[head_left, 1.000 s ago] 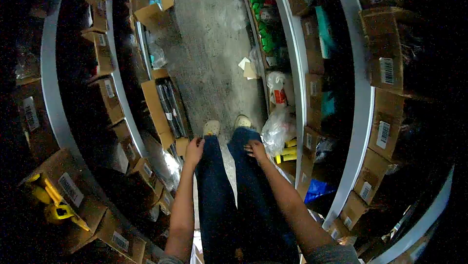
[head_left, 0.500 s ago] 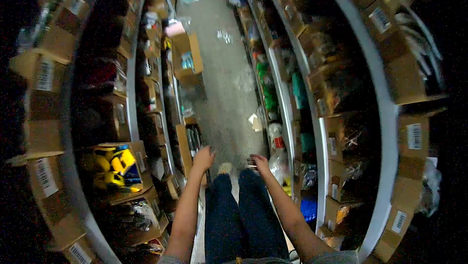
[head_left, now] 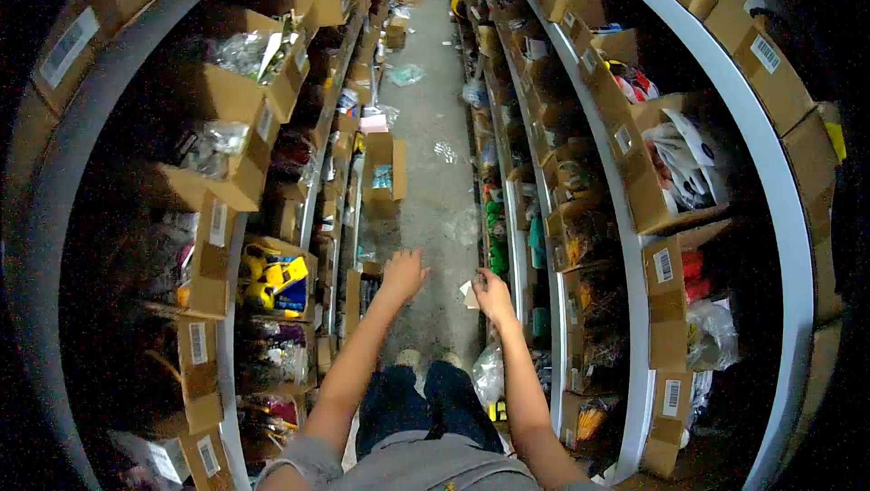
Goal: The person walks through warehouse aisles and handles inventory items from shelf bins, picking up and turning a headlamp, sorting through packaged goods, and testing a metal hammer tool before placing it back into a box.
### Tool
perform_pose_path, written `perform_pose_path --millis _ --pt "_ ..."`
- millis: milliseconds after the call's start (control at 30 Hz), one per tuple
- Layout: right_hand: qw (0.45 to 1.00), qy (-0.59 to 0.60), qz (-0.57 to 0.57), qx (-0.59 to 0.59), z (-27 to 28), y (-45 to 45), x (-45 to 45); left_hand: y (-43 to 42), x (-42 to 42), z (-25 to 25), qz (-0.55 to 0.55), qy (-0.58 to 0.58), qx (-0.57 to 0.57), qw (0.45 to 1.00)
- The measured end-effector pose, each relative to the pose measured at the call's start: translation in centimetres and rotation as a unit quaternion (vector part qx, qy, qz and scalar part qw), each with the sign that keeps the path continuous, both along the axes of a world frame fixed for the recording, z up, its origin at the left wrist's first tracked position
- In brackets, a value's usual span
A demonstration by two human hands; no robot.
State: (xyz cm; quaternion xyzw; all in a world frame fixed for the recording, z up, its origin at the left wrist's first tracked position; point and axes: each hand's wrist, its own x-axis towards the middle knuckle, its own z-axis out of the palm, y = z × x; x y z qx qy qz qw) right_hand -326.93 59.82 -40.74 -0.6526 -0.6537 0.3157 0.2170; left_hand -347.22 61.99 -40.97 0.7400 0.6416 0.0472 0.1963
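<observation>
My left hand (head_left: 405, 275) hangs over the aisle floor (head_left: 433, 192), its fingers stretched out with nothing in them. Farther right, my right hand (head_left: 492, 294) is loosely bent with the fingers apart, and no held object shows. Beside its fingertips in the picture is a cream piece of paper or card (head_left: 469, 295) on the floor, partly covered by the hand. The nearest container to my left hand is a cardboard box (head_left: 352, 302) low on the left. A clear plastic bag (head_left: 488, 373) appears below my right forearm.
Shelves line both sides, their grey rails (head_left: 642, 346) running along the aisle. Labelled cardboard boxes hold bagged goods and yellow items (head_left: 272, 278). An open box (head_left: 384, 169) juts into the aisle at left. Plastic wrap (head_left: 406, 74) lies farther along the floor.
The view has tilted up and shows more of the aisle ahead. My left hand has moved from beside the left shelf to over the aisle. Both hands sit higher in the picture.
</observation>
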Motion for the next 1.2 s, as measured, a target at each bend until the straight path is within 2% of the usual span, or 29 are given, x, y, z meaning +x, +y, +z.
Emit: perform_pose_path --millis 33,67,100,167,267,333,367,500,533,600,767,900,1200 --pt "0.997 0.0 -0.021 -0.07 0.3 -0.7 0.1 -0.3 -0.6 -0.5 0.002 0.002 -0.003 1.0" --pt "0.997 -0.018 -0.008 -0.08 0.0 -0.9 0.6 -0.4 -1.2 -1.2 0.001 0.018 0.034 0.999" --pt "0.996 -0.018 -0.012 -0.084 -0.6 -1.0 0.8 -0.4 -1.7 -1.5 -0.004 0.032 0.073 0.997" --pt "0.997 -0.056 0.015 -0.056 -1.3 -1.6 1.3 -1.1 -2.1 1.0 -0.001 0.023 0.056 0.998" --pt "0.993 -0.084 0.028 -0.079 0.3 -2.6 0.9 -2.4 -2.5 2.9 0.039 -0.016 0.051 0.998" --pt "0.992 -0.089 0.036 -0.083 0.1 -3.1 0.7 -3.5 -2.4 2.2 0.033 -0.014 0.076 0.996" --pt "0.992 -0.099 0.049 -0.057 -1.8 -3.4 1.1 -4.3 -2.5 1.7 0.033 -0.014 0.1 0.994" --pt "0.99 -0.106 0.067 -0.068 -1.0 -5.5 0.1 -7.4 -1.3 2.6 0.04 -0.048 0.068 0.996" --pt "0.99 -0.109 0.065 -0.063 -1.2 -5.9 -0.2 -8.0 -1.1 2.4 0.027 -0.049 0.091 0.994" --pt "0.992 -0.099 0.055 -0.058 -1.2 -7.2 -0.9 -9.3 -0.8 1.9 0.01 -0.071 0.126 0.989" --pt "0.997 -0.023 0.035 -0.059 0.4 -9.3 -2.9 -10.7 -1.1 0.1 0.004 -0.133 0.094 0.987" --pt "0.993 -0.062 0.061 -0.077 -0.2 -9.3 -4.6 -11.2 -2.3 -0.1 -0.017 -0.157 0.076 0.985" --pt "0.989 -0.04 0.035 -0.136 -0.5 -9.6 -6.1 -8.3 -5.2 0.9 0.005 -0.166 0.08 0.983"
